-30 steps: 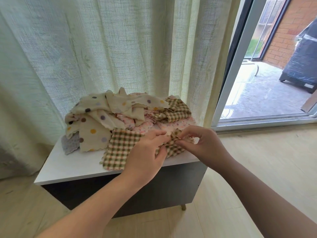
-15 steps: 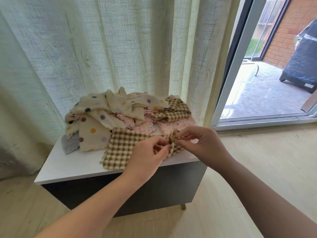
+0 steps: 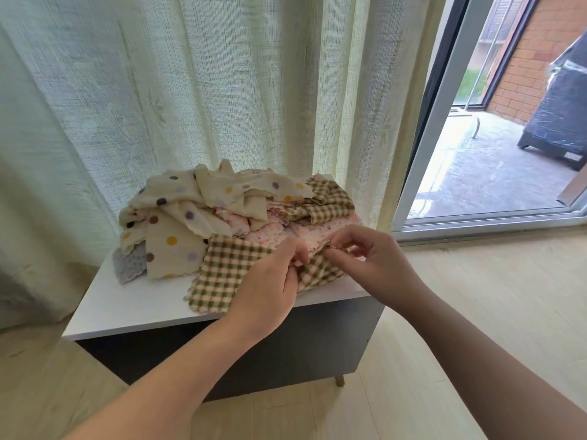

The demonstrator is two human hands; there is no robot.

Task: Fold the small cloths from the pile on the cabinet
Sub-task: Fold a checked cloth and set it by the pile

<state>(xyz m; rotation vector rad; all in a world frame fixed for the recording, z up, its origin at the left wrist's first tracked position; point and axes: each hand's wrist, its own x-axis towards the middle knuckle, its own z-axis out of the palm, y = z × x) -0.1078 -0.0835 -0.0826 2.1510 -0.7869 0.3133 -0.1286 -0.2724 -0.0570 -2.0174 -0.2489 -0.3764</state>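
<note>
A green-and-cream checked cloth (image 3: 222,274) lies at the front of the cabinet top (image 3: 127,306), partly over its edge. My left hand (image 3: 270,287) pinches the cloth's bunched right part. My right hand (image 3: 371,262) pinches the same cloth's corner between thumb and forefinger, close beside the left. Behind them sits the pile of small cloths (image 3: 222,204): cream ones with coloured dots, pink flowered ones, another checked one (image 3: 327,201) and a grey one (image 3: 128,263) at the left.
The low cabinet (image 3: 301,344) has a white top and dark grey front and stands on pale wood floor. A light curtain (image 3: 190,90) hangs right behind the pile. An open sliding door (image 3: 444,122) at the right leads to a patio.
My left hand has slid slightly left and down along the checked cloth. My right hand keeps hold of the corner in nearly the same place. The pile has not moved.
</note>
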